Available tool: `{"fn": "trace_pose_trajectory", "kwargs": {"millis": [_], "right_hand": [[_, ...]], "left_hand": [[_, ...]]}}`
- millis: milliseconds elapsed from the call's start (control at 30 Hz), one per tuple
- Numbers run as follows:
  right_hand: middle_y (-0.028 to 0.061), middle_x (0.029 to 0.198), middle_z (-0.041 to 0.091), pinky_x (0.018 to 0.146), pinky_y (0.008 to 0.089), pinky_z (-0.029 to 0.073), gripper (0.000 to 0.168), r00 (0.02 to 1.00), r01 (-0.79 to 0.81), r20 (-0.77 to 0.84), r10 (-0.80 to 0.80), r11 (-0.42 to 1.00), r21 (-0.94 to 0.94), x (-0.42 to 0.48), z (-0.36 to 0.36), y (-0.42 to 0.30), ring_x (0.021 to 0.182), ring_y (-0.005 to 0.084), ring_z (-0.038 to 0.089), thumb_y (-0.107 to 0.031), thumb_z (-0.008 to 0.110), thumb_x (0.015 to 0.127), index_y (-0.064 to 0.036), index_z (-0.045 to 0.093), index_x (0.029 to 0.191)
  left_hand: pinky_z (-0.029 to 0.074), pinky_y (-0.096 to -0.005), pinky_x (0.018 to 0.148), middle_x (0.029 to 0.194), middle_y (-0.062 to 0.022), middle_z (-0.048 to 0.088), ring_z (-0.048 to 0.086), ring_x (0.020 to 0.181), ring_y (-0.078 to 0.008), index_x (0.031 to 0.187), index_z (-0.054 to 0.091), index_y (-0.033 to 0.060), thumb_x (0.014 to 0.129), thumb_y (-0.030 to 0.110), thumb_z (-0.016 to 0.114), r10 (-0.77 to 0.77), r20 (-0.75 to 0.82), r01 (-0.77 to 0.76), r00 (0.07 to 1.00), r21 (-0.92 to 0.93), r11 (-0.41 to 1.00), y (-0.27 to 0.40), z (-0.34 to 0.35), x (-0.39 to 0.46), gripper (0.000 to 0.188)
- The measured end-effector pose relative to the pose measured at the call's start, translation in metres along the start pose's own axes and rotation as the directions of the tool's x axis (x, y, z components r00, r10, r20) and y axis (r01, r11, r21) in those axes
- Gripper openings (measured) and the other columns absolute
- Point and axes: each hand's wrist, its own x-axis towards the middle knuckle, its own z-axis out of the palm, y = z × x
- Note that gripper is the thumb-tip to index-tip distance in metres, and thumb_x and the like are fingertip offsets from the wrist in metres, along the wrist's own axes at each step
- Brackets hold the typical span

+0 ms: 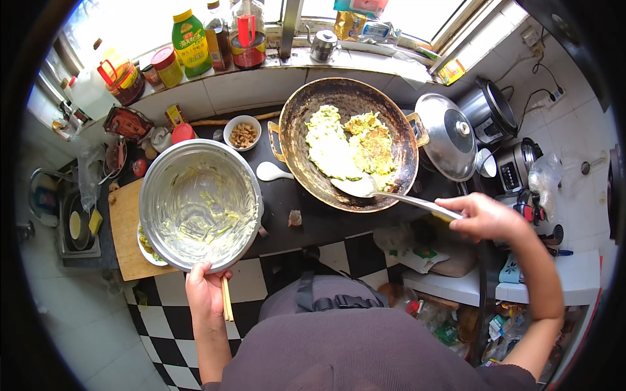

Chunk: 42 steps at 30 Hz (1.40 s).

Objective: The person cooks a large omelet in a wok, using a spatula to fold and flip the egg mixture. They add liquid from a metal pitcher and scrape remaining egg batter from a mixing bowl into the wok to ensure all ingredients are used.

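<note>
My left hand (pixel 208 289) grips the near rim of a large metal mixing bowl (pixel 195 195), with a pair of wooden chopsticks (pixel 227 299) held under the fingers. Pale batter and green shreds smear the bowl's inside. In my right hand (pixel 489 217) is the handle of a metal spatula (pixel 359 187). Its blade rests in a wide, worn wok (pixel 305 88), at the near edge of the food. A pale, wet batter mass (pixel 330 146) lies on the left of the wok. Touching it on the right is a browned pancake (pixel 374 146).
A white bowl of brown chunks (pixel 243 136) and a white spoon (pixel 274 171) lie left of the wok. A metal lid (pixel 447 137) leans at its right. Bottles (pixel 191 44) line the windowsill. A wooden cutting board (pixel 124 210) and a plate (pixel 151 254) sit partly under the mixing bowl.
</note>
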Motion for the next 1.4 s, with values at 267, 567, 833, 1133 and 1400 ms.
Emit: {"fn": "trace_pose_trajectory", "kwargs": {"millis": [267, 567, 833, 1133, 1400], "right_hand": [[0.02, 0.09, 0.065, 0.074, 0.0376, 0.05, 0.051, 0.785, 0.265, -0.579, -0.223, 0.964, -0.013, 0.09, 0.129, 0.03, 0.081, 0.0334, 0.065, -0.017, 0.061, 0.077, -0.009, 0.051, 0.127], [0.0021, 0.074, 0.06, 0.044, 0.0184, 0.046, 0.013, 0.972, 0.202, -0.141, -0.189, 0.361, 0.911, 0.135, 0.128, 0.032, 0.051, 0.0055, 0.053, -0.016, 0.057, 0.089, -0.005, 0.055, 0.095], [0.0113, 0.075, 0.061, 0.056, 0.0348, 0.049, 0.032, 0.699, 0.341, -0.686, -0.203, 0.938, 0.069, 0.088, 0.123, 0.023, 0.06, 0.0261, 0.061, -0.008, 0.058, 0.08, -0.002, 0.057, 0.112], [0.011, 0.08, 0.052, 0.058, 0.0373, 0.048, 0.048, 0.622, -0.047, -0.623, -0.473, 0.772, -0.634, 0.02, 0.164, 0.005, 0.065, 0.0275, 0.057, -0.003, 0.059, 0.076, -0.001, 0.052, 0.123], [0.0211, 0.096, 0.063, 0.076, 0.0389, 0.048, 0.043, 0.612, 0.232, -0.742, -0.274, 0.959, -0.163, 0.046, 0.124, 0.025, 0.083, 0.0367, 0.062, -0.008, 0.061, 0.077, 0.002, 0.055, 0.118]], "left_hand": [[0.046, -0.037, 0.058, 0.096, -0.0161, 0.06, 0.059, 0.073, -0.0237, 0.109, 0.048, -0.0078, 0.081, 0.002, 0.042, 0.046, 0.033, -0.047, 0.998, 0.03, 0.998, 0.017, 0.005, 0.003, 0.03], [0.047, -0.0366, 0.058, 0.094, -0.0167, 0.06, 0.057, 0.067, -0.0248, 0.111, 0.045, -0.0042, 0.081, 0.007, 0.042, 0.02, 0.053, -0.025, 0.998, 0.092, 0.995, 0.022, 0.013, 0.0, 0.032], [0.046, -0.0361, 0.058, 0.091, -0.0158, 0.061, 0.058, 0.068, -0.0226, 0.107, 0.048, -0.0068, 0.081, 0.004, 0.042, 0.04, 0.037, -0.042, 0.999, 0.054, 0.998, 0.02, 0.01, -0.001, 0.029], [0.046, -0.0353, 0.059, 0.098, -0.0149, 0.061, 0.059, 0.075, -0.0214, 0.113, 0.047, -0.0062, 0.08, 0.002, 0.042, -0.016, 0.039, 0.014, 0.999, 0.031, 0.999, 0.011, -0.01, 0.006, 0.034], [0.046, -0.0353, 0.059, 0.099, -0.0142, 0.06, 0.058, 0.075, -0.0209, 0.115, 0.045, -0.006, 0.08, 0.002, 0.042, -0.009, 0.025, 0.008, 1.0, 0.043, 0.999, 0.014, -0.02, 0.009, 0.036]]}}
